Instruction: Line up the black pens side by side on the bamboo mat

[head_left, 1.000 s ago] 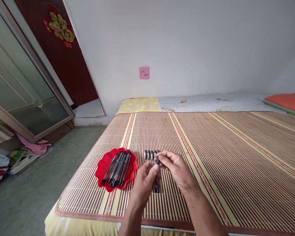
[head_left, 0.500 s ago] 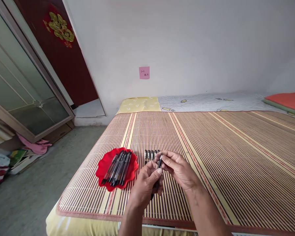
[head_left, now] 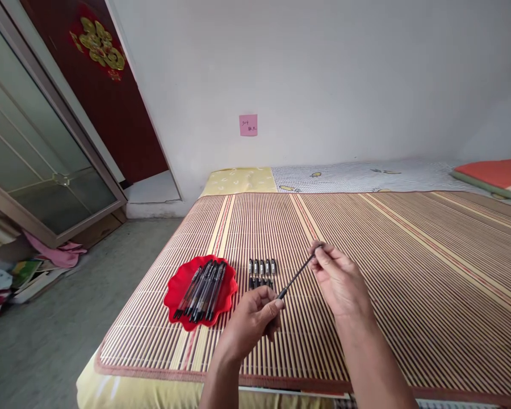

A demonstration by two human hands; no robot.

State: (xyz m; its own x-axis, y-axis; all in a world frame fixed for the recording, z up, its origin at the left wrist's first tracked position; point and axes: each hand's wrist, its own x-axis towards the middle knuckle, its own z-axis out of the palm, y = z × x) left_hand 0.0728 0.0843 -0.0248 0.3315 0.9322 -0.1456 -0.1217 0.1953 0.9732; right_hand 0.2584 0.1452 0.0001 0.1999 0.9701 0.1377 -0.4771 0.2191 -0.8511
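My right hand (head_left: 339, 281) pinches the top end of a thin black pen part (head_left: 297, 275) that slants down toward my left hand. My left hand (head_left: 252, 321) is curled shut around something dark, probably the pen's barrel, mostly hidden by the fingers. Both hands hover over a striped bamboo mat (head_left: 392, 250). Just beyond my left hand, several short black pen pieces (head_left: 262, 271) lie in a neat row on the mat. A red scalloped plate (head_left: 175, 295) to the left holds several black pens (head_left: 202, 289) side by side.
The mat covers a bed with a yellow sheet (head_left: 238, 180) by a white wall bearing a pink sticky note (head_left: 248, 125). An orange cushion (head_left: 494, 173) lies at the far right. Left of the bed are bare floor, a glass door (head_left: 34, 147) and scattered clutter (head_left: 21, 272).
My right hand has moved up and to the right, drawing the thin black part out from my left hand. The two hands, close together before, are now apart.
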